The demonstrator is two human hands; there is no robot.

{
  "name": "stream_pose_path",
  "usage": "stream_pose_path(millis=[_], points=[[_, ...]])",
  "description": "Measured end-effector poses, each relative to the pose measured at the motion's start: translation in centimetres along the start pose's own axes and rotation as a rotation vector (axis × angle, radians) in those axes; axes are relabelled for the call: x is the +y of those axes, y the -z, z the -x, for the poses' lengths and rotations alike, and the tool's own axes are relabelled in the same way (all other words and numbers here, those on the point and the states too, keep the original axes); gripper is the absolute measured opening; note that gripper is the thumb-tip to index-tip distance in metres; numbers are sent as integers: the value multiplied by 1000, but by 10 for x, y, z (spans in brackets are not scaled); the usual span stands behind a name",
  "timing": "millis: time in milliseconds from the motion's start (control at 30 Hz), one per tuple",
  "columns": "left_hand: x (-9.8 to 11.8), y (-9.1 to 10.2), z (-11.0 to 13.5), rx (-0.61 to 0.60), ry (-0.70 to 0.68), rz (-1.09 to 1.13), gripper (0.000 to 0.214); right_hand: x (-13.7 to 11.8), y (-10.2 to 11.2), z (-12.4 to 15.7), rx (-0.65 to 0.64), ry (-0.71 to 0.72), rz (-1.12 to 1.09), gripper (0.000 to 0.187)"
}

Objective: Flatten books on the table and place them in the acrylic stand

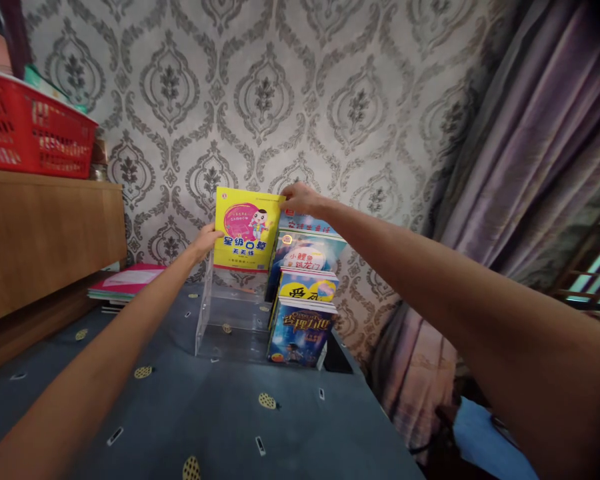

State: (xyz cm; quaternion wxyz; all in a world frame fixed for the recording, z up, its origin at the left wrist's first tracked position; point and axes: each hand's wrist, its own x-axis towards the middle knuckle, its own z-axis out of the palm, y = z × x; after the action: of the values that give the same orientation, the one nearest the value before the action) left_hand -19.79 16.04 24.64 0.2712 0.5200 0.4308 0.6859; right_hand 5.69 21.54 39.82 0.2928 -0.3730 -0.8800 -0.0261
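Observation:
A yellow workbook (245, 230) with a pink circle and a cartoon child on its cover stands upright at the top left of a clear acrylic book rack (205, 313). My left hand (207, 241) grips its left edge, fingers partly behind it. At its upper right corner, my right hand (300, 199) pinches the workbook, in front of a light blue book (305, 223). Stepped rows of books fill the rack's right side: a teal one (305, 252), a yellow one (307, 287) and a dark blue one (300, 337) at the front.
A dark grey-blue cloth (220, 407) with pineapple prints covers the table. Several books (130, 280) lie stacked at the left, beside a wooden cabinet (50, 233) bearing a red basket (40, 127). Patterned wallpaper (260, 100) stands behind, and a purple curtain (520, 153) hangs at the right.

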Motion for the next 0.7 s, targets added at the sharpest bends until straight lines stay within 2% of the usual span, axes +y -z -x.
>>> stream_pose_path(millis=[167, 500, 700], points=[[2, -1, -1, -6, 1, -36, 37, -3, 1, 2, 15, 0, 46, 10], [-1, 2, -1, 20, 13, -52, 35, -9, 3, 9, 43, -14, 34, 18], [0, 0, -6, 36, 28, -47, 34, -9, 1, 8, 54, -23, 49, 10]])
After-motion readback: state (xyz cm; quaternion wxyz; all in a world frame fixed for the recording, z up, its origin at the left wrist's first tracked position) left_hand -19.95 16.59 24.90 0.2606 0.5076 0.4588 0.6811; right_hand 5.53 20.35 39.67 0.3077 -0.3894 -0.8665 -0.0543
